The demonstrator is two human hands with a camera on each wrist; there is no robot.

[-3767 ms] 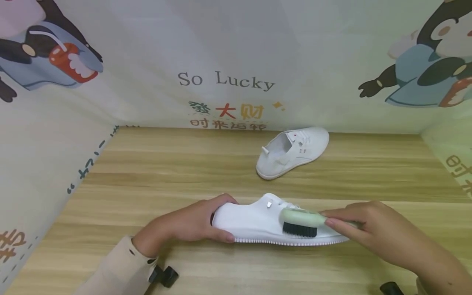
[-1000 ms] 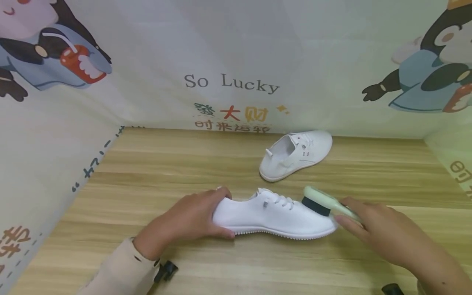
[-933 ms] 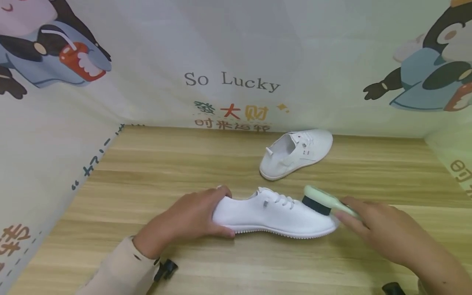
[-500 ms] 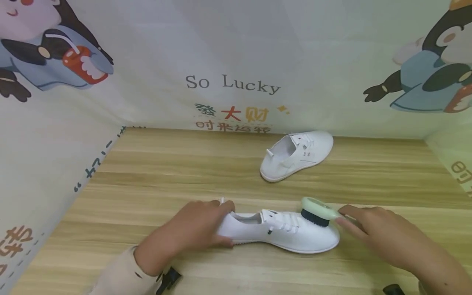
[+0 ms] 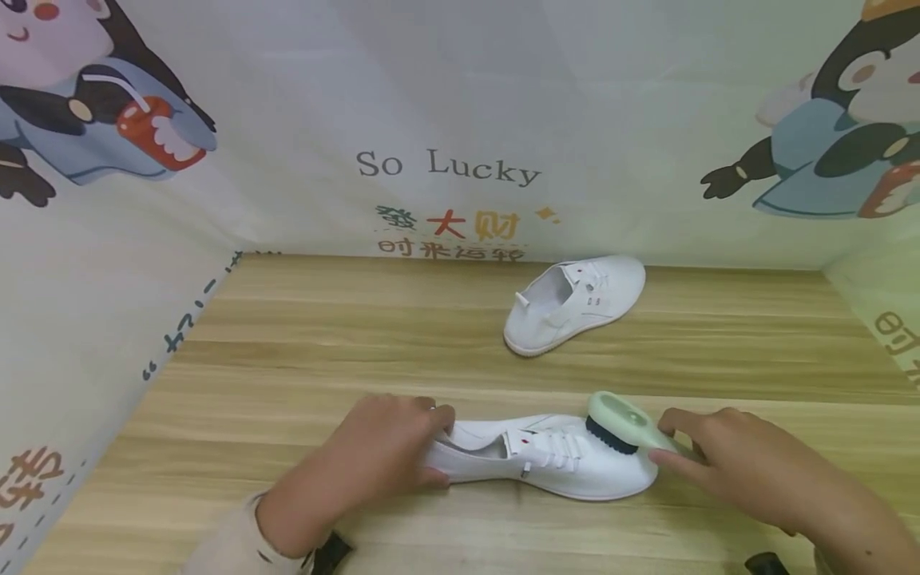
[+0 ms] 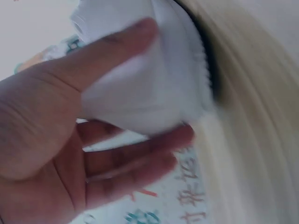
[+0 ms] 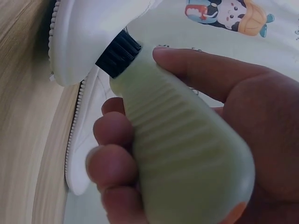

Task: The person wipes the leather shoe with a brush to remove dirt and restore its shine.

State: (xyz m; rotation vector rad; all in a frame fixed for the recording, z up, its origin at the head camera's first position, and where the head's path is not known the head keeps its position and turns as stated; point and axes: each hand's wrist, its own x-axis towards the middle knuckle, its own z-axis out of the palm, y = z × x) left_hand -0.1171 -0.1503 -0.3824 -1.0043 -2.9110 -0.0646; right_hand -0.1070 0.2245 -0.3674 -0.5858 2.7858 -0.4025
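A white lace-up shoe (image 5: 553,455) lies sole down on the wooden tabletop, toe to the right. My left hand (image 5: 381,447) grips its heel; in the left wrist view the thumb presses one side of the white heel (image 6: 135,88) and the fingers curl behind it. My right hand (image 5: 747,463) holds the handle of a pale green brush (image 5: 625,419). Its black bristles touch the top of the toe. Up close in the right wrist view, fingers wrap round the ribbed green handle (image 7: 182,144), with the bristles (image 7: 119,53) against the shoe.
A second white shoe (image 5: 575,307) stands farther back on the wooden tabletop (image 5: 323,319), close to the printed cloth backdrop (image 5: 287,120). The same cloth forms walls on the left and right. Black camera mounts show by both wrists.
The held shoe has rolled from its side view to stand lower, opening now facing up. The brush has gone from the shoe's side to the top of its toe.
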